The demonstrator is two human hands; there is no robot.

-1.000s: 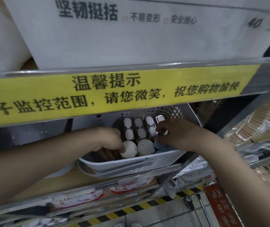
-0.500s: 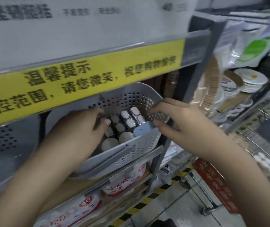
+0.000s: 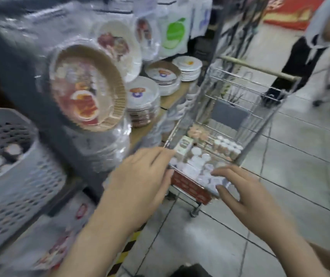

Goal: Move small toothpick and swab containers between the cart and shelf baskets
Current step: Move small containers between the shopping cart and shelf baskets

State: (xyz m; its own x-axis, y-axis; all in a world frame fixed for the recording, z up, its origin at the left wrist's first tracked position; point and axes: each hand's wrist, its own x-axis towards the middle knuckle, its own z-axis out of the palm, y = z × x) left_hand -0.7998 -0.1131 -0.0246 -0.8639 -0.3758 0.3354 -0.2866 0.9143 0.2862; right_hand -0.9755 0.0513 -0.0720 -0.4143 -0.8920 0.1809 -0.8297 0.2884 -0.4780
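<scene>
The white-lidded containers [image 3: 197, 163] in the cart [image 3: 238, 108] lie just ahead of both hands, the right hand [image 3: 246, 198] spread, empty and nearer, the left hand [image 3: 140, 180] relaxed and empty.

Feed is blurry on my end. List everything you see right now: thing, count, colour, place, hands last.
Cart: one, silver wire, in the aisle right of the shelf.
Small containers: many, white-lidded, in the cart's near end; exact count unclear from blur.
Basket: one, grey perforated, on the shelf at left, holding more small containers.
Paper plates: several wrapped stacks, mostly white, on the shelf behind the basket.
Floor: grey tiles.
Another person: one, dark clothes, top right.
Left hand: open, reaching toward the cart's near rim.
Right hand: open, fingers spread over the containers.
</scene>
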